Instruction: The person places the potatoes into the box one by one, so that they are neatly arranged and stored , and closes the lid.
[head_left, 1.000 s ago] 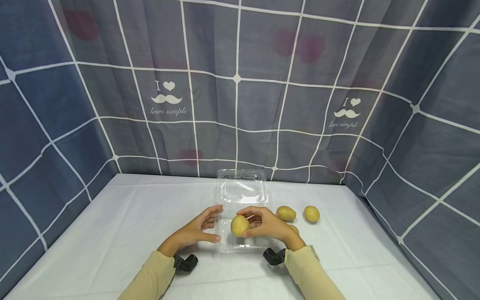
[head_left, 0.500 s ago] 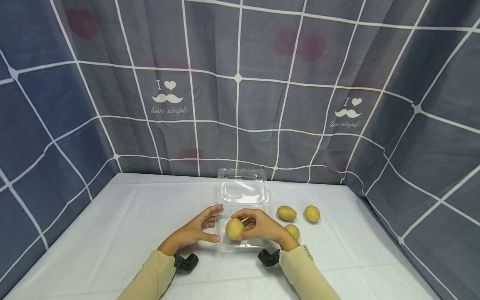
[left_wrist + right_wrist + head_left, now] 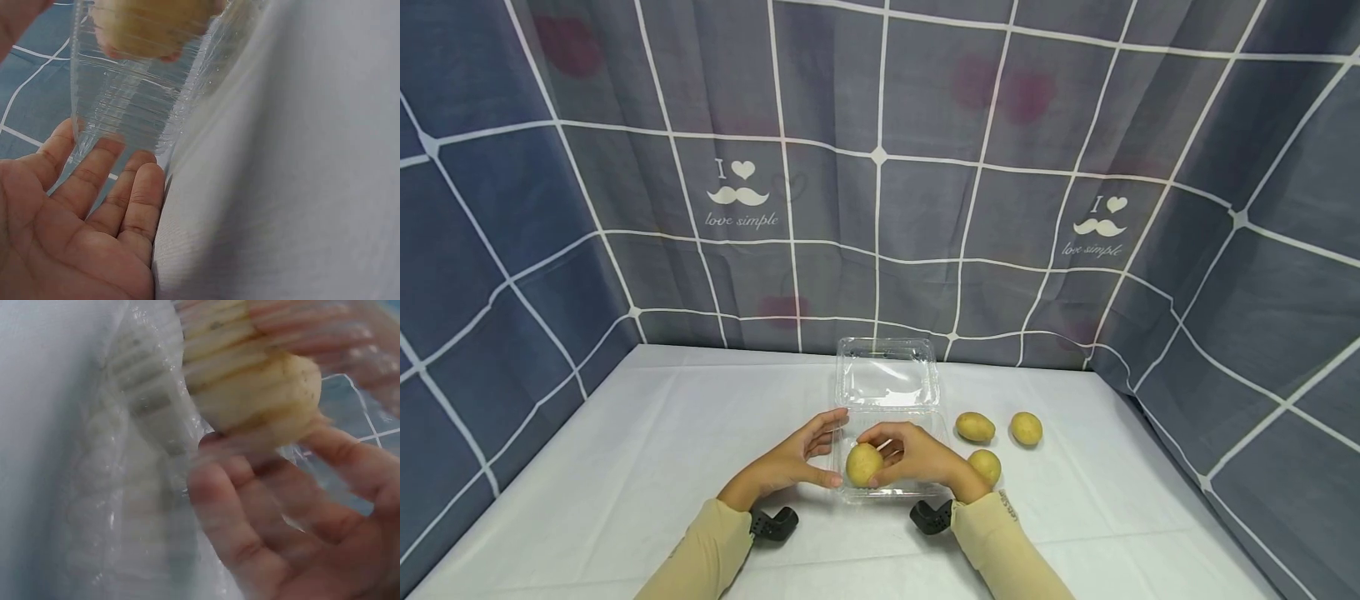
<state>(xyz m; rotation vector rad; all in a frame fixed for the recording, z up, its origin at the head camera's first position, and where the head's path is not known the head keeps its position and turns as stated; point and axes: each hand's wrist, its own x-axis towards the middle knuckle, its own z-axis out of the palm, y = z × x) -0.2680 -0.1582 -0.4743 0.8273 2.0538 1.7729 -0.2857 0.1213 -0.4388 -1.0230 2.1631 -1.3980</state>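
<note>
My right hand (image 3: 917, 457) pinches a round yellow potato (image 3: 863, 464) between thumb and fingers, low inside the left half of a clear plastic clamshell box (image 3: 925, 492). Through the ribbed plastic wall, the right wrist view shows that potato (image 3: 256, 394) with the fingers curled at its side. My left hand (image 3: 796, 457) stands at the box's left side, thumb and fingers spread. In the left wrist view its fingertips (image 3: 147, 181) rest against the box's ribbed wall (image 3: 134, 106). The box's lid (image 3: 887, 375) lies folded back, away from me.
Right of the box lie three more potatoes: one near my right wrist (image 3: 985, 467), an oval potato (image 3: 975, 427) behind it, and another potato (image 3: 1026, 428) farther right. A white cloth (image 3: 700, 408) covers the table. A grey checked curtain (image 3: 820, 283) hangs behind and at both sides.
My right hand has moved left and slightly toward me with the potato, lower into the box. The potato by my right wrist shows more fully. My left hand has stayed put.
</note>
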